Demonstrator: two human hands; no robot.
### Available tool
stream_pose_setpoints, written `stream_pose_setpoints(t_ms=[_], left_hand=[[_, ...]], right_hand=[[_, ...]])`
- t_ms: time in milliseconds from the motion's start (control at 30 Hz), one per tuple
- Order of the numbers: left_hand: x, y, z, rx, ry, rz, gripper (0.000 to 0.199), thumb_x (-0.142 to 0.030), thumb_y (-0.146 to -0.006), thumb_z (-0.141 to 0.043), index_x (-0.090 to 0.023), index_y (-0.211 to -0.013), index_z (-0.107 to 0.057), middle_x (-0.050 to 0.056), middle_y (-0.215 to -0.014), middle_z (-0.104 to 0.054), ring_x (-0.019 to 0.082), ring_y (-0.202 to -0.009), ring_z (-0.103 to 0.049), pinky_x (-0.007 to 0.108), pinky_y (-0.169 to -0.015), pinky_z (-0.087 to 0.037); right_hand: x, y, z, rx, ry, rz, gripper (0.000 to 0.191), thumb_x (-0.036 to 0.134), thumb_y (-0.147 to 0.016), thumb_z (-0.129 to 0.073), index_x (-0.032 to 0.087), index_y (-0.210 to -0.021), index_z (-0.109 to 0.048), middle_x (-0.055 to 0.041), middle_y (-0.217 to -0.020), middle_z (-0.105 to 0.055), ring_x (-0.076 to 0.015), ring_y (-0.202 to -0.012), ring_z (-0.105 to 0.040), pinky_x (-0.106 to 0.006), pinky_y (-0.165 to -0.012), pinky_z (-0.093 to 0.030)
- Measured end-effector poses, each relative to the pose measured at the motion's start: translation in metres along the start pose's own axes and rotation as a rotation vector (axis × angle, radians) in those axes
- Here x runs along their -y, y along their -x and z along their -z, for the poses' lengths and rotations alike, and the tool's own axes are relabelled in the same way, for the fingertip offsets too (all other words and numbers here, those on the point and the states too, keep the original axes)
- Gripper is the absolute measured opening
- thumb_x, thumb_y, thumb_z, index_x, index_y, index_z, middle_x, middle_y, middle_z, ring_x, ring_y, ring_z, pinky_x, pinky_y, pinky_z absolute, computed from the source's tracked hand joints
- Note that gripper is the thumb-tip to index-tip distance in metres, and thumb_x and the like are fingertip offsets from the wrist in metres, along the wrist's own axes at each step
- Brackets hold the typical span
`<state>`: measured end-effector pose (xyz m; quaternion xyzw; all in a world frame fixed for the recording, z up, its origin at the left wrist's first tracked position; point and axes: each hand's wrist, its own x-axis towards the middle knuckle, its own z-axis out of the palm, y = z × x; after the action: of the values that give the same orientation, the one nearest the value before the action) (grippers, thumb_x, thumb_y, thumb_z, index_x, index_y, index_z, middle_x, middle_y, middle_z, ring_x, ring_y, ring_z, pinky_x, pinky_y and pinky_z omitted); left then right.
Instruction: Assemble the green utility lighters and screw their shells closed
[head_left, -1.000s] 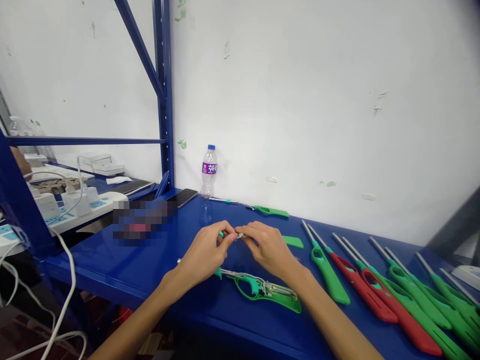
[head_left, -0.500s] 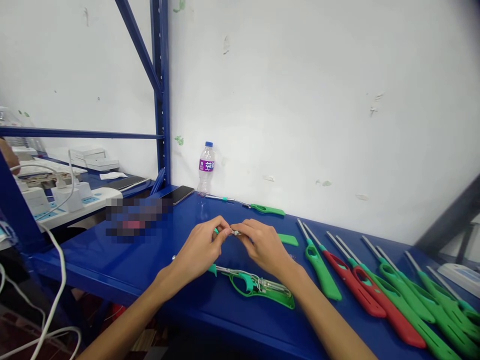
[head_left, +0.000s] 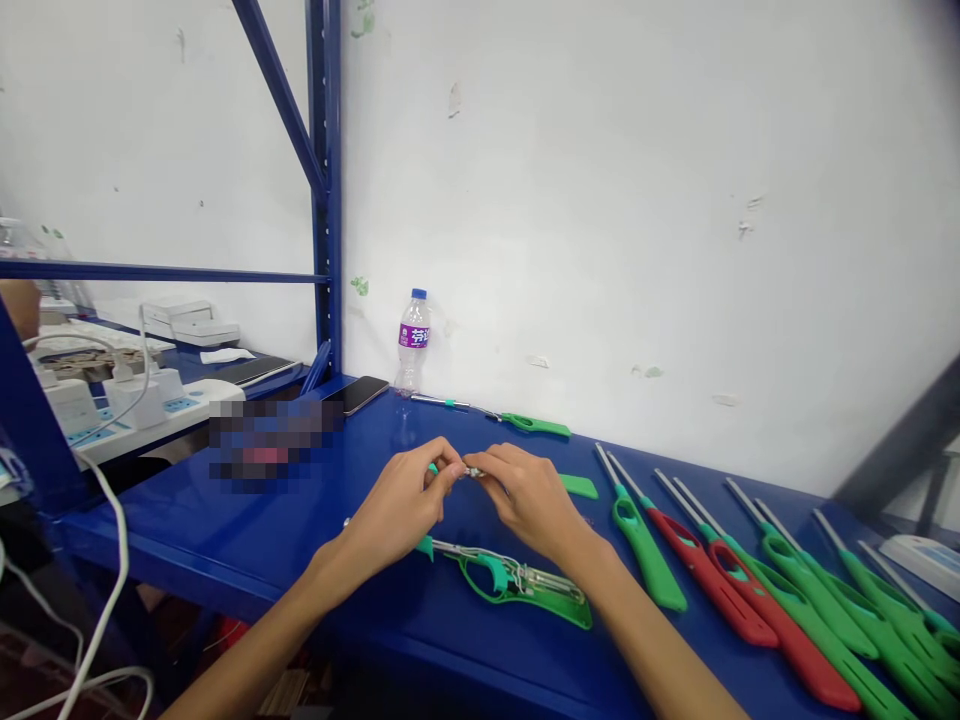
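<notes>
Above the blue tabletop, my left hand [head_left: 405, 497] and my right hand [head_left: 531, 492] meet fingertip to fingertip, both pinched on a small metallic part [head_left: 472, 471]. A bit of teal plastic shows between the left fingers; its full shape is hidden. Just below the hands lies an opened green lighter body [head_left: 525, 590] with wires, a teal trigger and inner parts exposed. A flat green cover piece [head_left: 579, 486] rests behind my right hand. Farther back, another green lighter handle [head_left: 534, 425] is joined by wires to a thin metal rod [head_left: 442, 402].
Several green and red lighters [head_left: 742, 590] lie in a slanted row at the right. A plastic bottle [head_left: 413, 345] stands against the wall, near a phone [head_left: 364, 394]. Leftward are a blue rack post [head_left: 324, 200], a power strip [head_left: 187, 405], white cables and part of another person's hand [head_left: 21, 305].
The view has shifted slightly, so the scene sits a little lower. My hands keep nearly the same pose, fingertips still together on the small part.
</notes>
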<state>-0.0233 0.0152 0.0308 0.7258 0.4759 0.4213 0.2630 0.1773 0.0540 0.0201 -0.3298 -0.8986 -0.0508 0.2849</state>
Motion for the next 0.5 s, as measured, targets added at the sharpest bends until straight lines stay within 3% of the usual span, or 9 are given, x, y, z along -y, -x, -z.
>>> stream_pose_setpoints(t_ms=[300, 500], left_hand=[[-0.0007, 0.0007, -0.0038, -0.004, 0.042, -0.005, 0.024, -0.040, -0.101, -0.049, -0.022, -0.088, -0.059, -0.006, -0.056, -0.056, 0.016, -0.052, -0.057, 0.026, -0.055, -0.039], [-0.0009, 0.0019, -0.0071, -0.032, 0.073, -0.019, 0.024, -0.039, -0.101, -0.050, -0.022, -0.086, -0.058, -0.006, -0.061, -0.054, 0.015, -0.052, -0.056, 0.026, -0.054, -0.038]], right_hand=[[0.0006, -0.0011, 0.0062, -0.045, -0.042, -0.020, 0.029, 0.017, -0.108, -0.052, 0.029, -0.129, -0.069, -0.0019, -0.096, -0.073, -0.0202, -0.091, -0.066, -0.031, -0.079, -0.046], [-0.0004, 0.0001, 0.0043, -0.023, -0.015, -0.011, 0.026, 0.013, -0.105, -0.055, 0.025, -0.123, -0.070, -0.0031, -0.097, -0.074, -0.0212, -0.091, -0.067, -0.032, -0.078, -0.048]])
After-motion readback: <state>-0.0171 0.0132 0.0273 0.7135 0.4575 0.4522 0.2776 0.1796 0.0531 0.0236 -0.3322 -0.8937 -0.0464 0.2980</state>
